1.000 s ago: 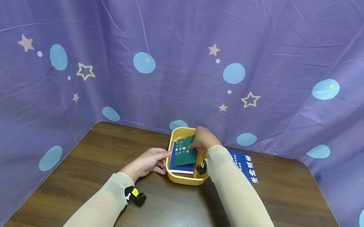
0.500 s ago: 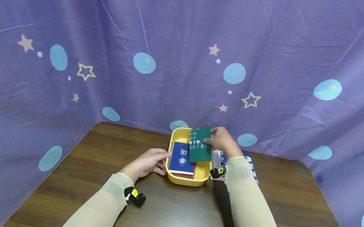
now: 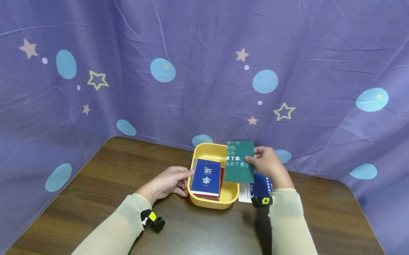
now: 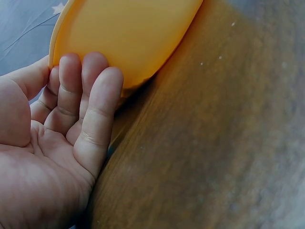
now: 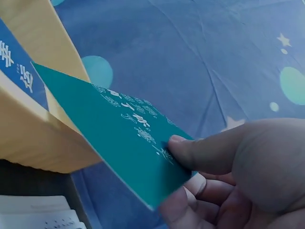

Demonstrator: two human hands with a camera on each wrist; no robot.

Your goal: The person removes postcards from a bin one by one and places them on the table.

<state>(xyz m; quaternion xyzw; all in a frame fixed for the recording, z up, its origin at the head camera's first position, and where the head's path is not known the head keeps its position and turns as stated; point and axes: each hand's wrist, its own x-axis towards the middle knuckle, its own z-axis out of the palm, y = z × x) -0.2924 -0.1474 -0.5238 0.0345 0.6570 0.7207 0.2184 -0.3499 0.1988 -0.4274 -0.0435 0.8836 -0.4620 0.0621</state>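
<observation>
A green card with white lettering (image 3: 239,168) is pinched between the thumb and fingers of my right hand (image 3: 269,163), above the right rim of a yellow plastic basket (image 3: 211,204). The right wrist view shows the thumb lying on the face of the green card (image 5: 109,129). My left hand (image 3: 166,183) grips the basket's left wall, thumb over the rim and fingers against the outside, as the left wrist view also shows on the yellow wall (image 4: 128,38). Inside the basket lies a stack topped by a blue card (image 3: 206,177), with red edges showing beneath it.
On the wooden table (image 3: 193,238), right of the basket, lie a blue card (image 3: 261,184) and a white printed card (image 3: 245,193), partly hidden under the right hand and green card. A purple curtain (image 3: 191,113) with stars and dots hangs behind the table.
My right hand has lifted the green card off the stack and carried it rightward out of the basket, uncovering the blue card. The left hand has stayed at the basket.
</observation>
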